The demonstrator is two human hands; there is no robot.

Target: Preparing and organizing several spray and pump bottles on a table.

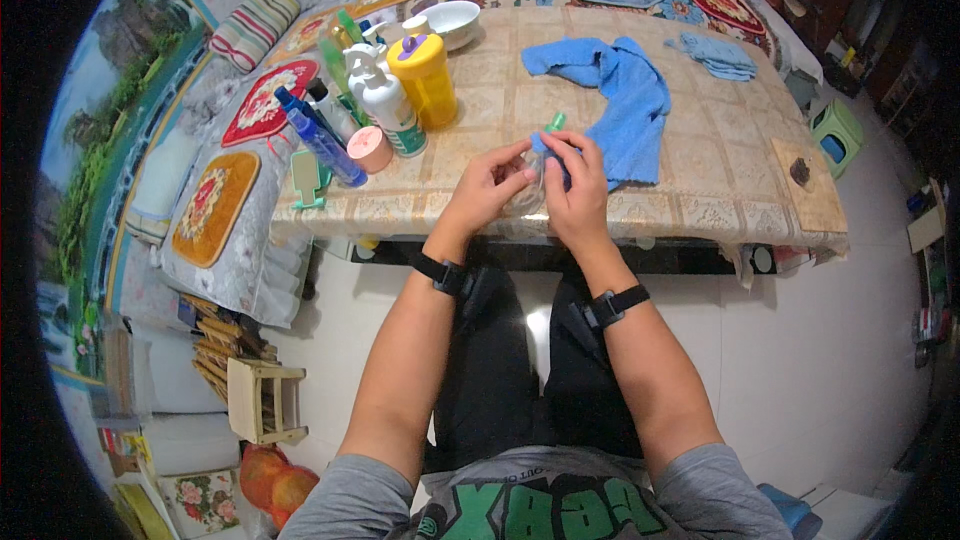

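Observation:
Over the table's near edge, my left hand (491,187) and my right hand (577,184) are both closed around a small clear bottle (529,196) with a blue collar. A small green piece (556,121), perhaps a cap or nozzle, shows just past my right fingertips; whether it joins the bottle cannot be told. A blue cloth (634,94) lies curved on the table behind and beside my right hand. To the left of my hands are a pink round container (369,149), a white pump bottle (390,109) and a yellow lidded jar (433,86).
The table (720,187) has a patterned cover. Several bottles, a green-framed stand (307,178) and a white bowl (454,22) occupy its left side. A folded light-blue cloth (718,56) and a board (814,199) with a dark lump are at right. A wooden stool (266,400) stands lower left.

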